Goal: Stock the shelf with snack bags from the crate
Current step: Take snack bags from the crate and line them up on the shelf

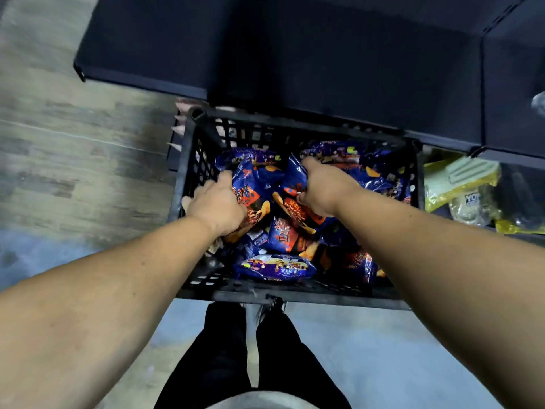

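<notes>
Blue snack bags (277, 268) fill the black crate (295, 295); the left hand (216, 206) and right hand (320, 188) each grasp a bag, below the dark shelf (295, 54).

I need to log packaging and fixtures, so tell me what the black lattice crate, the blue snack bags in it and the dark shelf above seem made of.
Black lattice crate: likely moulded plastic, matte, with grid holes in its walls. Blue snack bags: glossy printed film, with crinkles and glints of light. Dark shelf: possibly painted metal, with a thin folded front edge; blur leaves it open.
</notes>
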### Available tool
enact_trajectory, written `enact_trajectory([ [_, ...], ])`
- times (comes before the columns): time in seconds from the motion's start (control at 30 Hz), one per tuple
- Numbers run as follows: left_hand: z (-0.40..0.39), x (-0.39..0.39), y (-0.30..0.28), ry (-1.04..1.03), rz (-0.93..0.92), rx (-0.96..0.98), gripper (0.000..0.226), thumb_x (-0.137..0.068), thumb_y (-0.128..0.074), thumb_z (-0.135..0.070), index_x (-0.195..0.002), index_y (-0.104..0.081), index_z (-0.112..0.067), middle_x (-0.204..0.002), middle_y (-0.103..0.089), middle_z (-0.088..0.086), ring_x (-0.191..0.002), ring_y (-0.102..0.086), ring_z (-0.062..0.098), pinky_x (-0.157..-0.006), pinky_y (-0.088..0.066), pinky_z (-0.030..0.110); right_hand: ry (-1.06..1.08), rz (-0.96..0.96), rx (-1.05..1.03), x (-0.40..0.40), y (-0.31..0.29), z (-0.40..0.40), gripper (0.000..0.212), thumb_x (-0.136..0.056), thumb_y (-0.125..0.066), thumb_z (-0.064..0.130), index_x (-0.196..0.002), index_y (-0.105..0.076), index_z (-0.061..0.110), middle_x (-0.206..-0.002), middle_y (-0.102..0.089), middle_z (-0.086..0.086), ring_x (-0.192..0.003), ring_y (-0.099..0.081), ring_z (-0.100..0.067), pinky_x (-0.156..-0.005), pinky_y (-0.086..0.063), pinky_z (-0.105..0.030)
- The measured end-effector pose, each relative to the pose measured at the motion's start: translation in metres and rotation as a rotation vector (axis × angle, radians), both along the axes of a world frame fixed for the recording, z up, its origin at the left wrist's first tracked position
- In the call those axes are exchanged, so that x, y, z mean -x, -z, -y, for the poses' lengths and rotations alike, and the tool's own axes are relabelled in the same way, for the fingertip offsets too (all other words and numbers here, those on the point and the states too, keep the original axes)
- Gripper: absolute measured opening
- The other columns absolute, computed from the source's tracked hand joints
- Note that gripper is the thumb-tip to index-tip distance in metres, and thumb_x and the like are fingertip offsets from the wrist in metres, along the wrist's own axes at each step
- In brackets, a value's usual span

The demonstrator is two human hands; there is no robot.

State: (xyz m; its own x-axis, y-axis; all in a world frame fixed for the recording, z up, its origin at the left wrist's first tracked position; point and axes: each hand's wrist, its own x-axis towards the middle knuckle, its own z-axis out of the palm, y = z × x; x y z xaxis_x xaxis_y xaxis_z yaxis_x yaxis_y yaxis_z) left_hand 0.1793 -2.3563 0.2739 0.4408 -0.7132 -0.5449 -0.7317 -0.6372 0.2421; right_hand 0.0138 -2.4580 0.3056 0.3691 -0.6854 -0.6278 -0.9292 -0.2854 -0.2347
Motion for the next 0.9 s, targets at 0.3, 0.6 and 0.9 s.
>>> enact_trajectory([
  [0.3, 0.025, -0.013, -0.110, 0.193, 0.228, 0.152, 0.070, -0.076, -0.062, -0.047, -0.137, -0.034, -0.027, -0.130, -0.049, 0.009, -0.124, -0.042, 0.031, -0.098, -0.030, 0.045, -0.045, 0.038, 0.241, -0.010, -0.086, 0.018, 0.038, -0.087, -0.057, 0.021, -0.120, -0.037, 0.022, -0.101, -0.056, -0.007, -0.094, -0.050, -0.032, -0.078, -0.039, -0.041],
  [0.6, 0.030, -0.032, -0.197, 0.221, 0.309, 0.338, 0.048, -0.074, -0.056, -0.048, -0.111, -0.042, -0.021, -0.114, -0.056, 0.005, -0.111, -0.049, 0.030, -0.091, -0.031, 0.044, -0.158, 0.037, 0.378, -0.016, -0.181, 0.022, 0.038, -0.087, -0.055, 0.023, -0.121, -0.038, 0.022, -0.099, -0.052, -0.002, -0.108, -0.047, -0.029, -0.081, -0.029, -0.041],
  [0.9, 0.031, -0.100, -0.264, 0.346, 0.365, 0.510, 0.038, -0.071, -0.056, -0.044, -0.101, -0.040, -0.026, -0.096, -0.054, -0.002, -0.095, -0.051, 0.027, -0.083, -0.030, 0.042, -0.140, 0.054, 0.532, -0.073, -0.243, 0.007, 0.036, -0.085, -0.053, 0.023, -0.119, -0.041, 0.024, -0.109, -0.058, -0.004, -0.112, -0.043, -0.029, -0.082, -0.027, -0.041],
])
